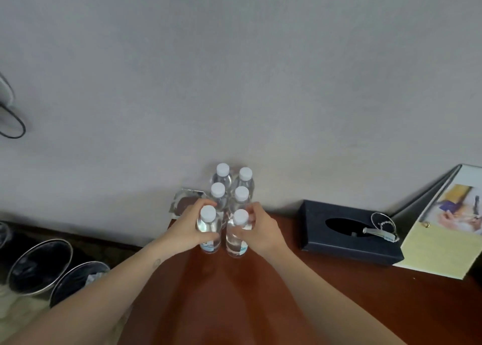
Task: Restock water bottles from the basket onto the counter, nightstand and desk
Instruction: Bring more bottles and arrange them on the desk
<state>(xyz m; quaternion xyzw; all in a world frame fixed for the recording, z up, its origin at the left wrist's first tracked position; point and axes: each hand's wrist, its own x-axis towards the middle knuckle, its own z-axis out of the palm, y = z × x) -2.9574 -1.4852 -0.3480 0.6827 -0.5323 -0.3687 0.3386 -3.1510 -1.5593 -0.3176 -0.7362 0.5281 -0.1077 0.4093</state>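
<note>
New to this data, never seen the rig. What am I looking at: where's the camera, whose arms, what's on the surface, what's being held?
There is no machine here. This is a single picture from a wide-angle camera worn on a person's head, looking forward and down, so the two bare arms coming in from the bottom are the wearer's own. The left hand grips the left front bottle and the right hand grips the right front bottle, both upright. Four more bottles with white caps stand in two rows right behind them, on a brown wooden top against a grey wall. To the right lie a dark tissue box and a booklet showing a yellow page. On the floor to the left stand two bins. The basket is not in view.
</note>
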